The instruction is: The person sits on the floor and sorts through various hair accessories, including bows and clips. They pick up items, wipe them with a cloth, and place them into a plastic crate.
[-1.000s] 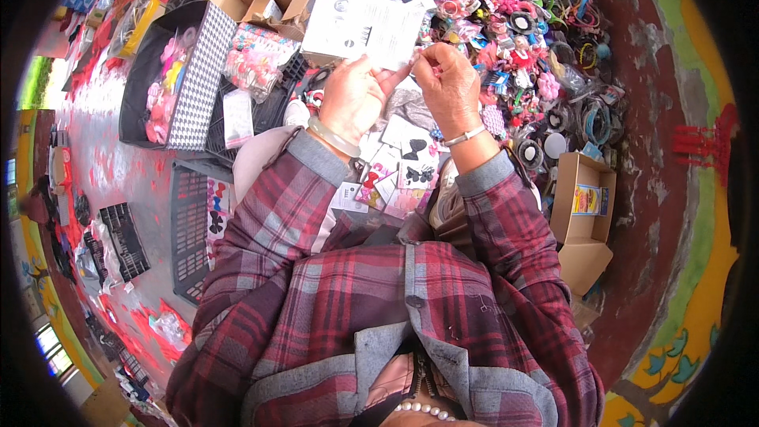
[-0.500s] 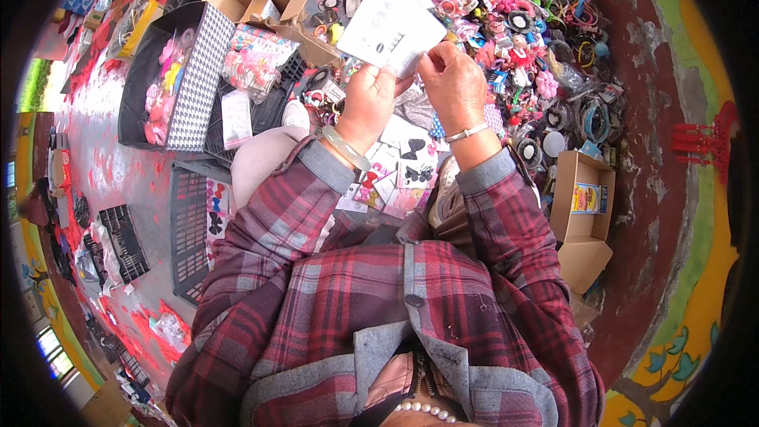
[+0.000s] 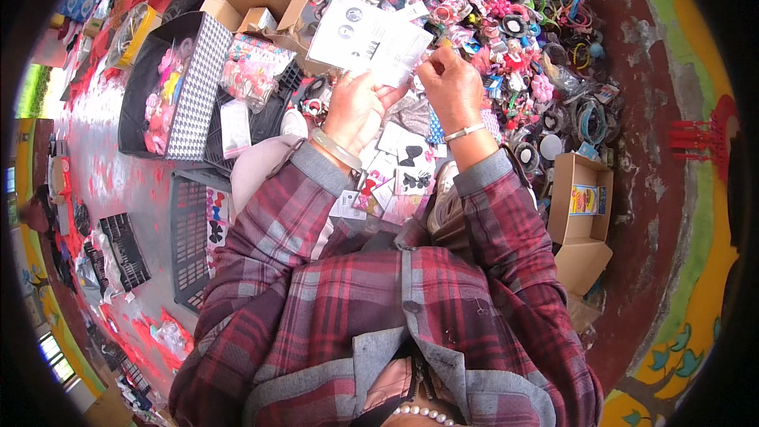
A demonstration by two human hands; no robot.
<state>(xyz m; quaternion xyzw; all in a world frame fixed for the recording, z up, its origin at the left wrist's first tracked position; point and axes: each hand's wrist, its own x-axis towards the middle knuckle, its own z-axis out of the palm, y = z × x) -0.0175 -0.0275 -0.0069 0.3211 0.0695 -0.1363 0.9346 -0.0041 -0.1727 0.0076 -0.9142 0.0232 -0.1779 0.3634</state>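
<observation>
Heaped hair clips and bands [image 3: 545,55] cover the ground ahead of me, from twelve round to two o'clock. My left hand [image 3: 356,111] pinches the lower edge of a white card [image 3: 370,35], fingers closed on it, thumb on the near face. My right hand [image 3: 451,87] grips the card's lower right corner between curled fingertips. I see the card raised at twelve o'clock, tilted, small dark pieces mounted on it. Cardboard boxes [image 3: 581,221] sit at three o'clock, a checked tray [image 3: 190,87] at ten.
</observation>
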